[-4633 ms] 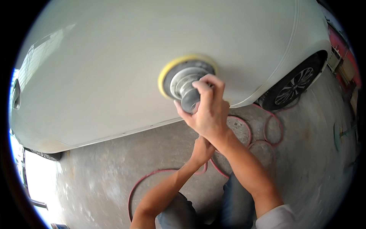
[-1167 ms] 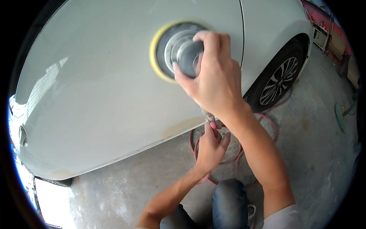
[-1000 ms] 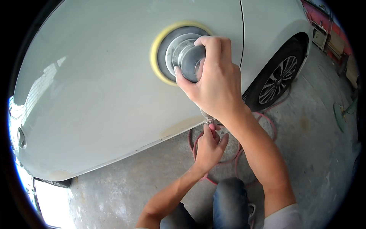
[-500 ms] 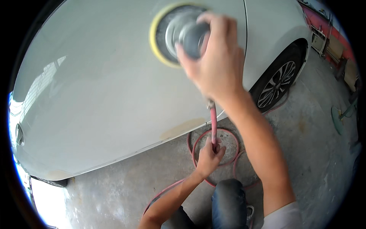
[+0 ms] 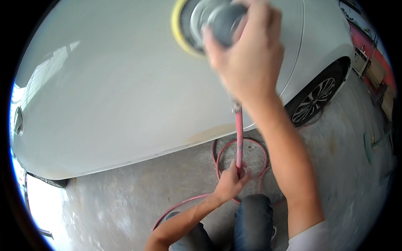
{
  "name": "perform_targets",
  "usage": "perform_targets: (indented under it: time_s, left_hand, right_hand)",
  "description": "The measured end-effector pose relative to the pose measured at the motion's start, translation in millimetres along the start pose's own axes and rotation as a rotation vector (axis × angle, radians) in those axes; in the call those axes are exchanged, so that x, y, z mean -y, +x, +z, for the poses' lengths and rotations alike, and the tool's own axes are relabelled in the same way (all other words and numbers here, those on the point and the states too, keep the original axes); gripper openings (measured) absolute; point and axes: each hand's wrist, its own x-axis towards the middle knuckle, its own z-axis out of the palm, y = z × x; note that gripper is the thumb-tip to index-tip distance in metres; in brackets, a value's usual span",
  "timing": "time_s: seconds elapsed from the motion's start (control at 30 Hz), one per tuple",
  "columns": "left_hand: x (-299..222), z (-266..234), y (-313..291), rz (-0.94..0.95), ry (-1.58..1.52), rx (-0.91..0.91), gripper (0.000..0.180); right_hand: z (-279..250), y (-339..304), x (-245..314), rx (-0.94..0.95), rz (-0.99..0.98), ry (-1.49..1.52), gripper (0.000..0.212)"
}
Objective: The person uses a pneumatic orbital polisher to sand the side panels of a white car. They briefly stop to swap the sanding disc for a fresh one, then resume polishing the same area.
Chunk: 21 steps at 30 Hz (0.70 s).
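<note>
My right hand (image 5: 251,58) is wrapped round the grey body of an air sander (image 5: 224,25) near the top of the view. The sander's yellow-edged round pad (image 5: 179,31) faces the pale car panel (image 5: 125,92); whether it touches is hard to tell. From below the hand a red air hose (image 5: 239,129) runs down toward my knees. Lower down, my left hand (image 5: 232,180) is closed round that hose. A tan patch (image 5: 211,133) shows on the panel's lower edge, left of the hose.
Coiled red hose (image 5: 264,157) lies on the concrete floor (image 5: 138,201) under the car's edge. A wheel (image 5: 314,100) stands to the right. Further right are a green stand (image 5: 369,146) and boards (image 5: 376,73) by a red wall.
The sander and my right hand are a little higher and further right in the view. The car has shifted too, its wheel further right. My left hand sits slightly lower, still on the hose.
</note>
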Motion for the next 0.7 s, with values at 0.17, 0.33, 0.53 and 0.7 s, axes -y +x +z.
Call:
perform_targets:
  time_s: [0.17, 0.33, 0.53, 0.7]
  left_hand:
    - [0, 1, -13, -0.016, -0.026, 0.164, 0.032]
    - [-8, -6, -5, 0.001, -0.016, 0.075, 0.03]
    - [-2, -8, -10, 0.04, -0.081, 0.115, 0.033]
    - [9, -6, -9, 0.093, -0.041, -0.013, 0.032]
  right_hand:
    - [3, -31, 20, 0.244, -0.063, 0.113, 0.067]
    - [10, -9, 28, 0.165, -0.14, 0.09, 0.064]
    - [3, -31, 28, 0.325, -0.063, 0.061, 0.065]
    - [2, -36, 25, 0.318, -0.056, 0.039, 0.065]
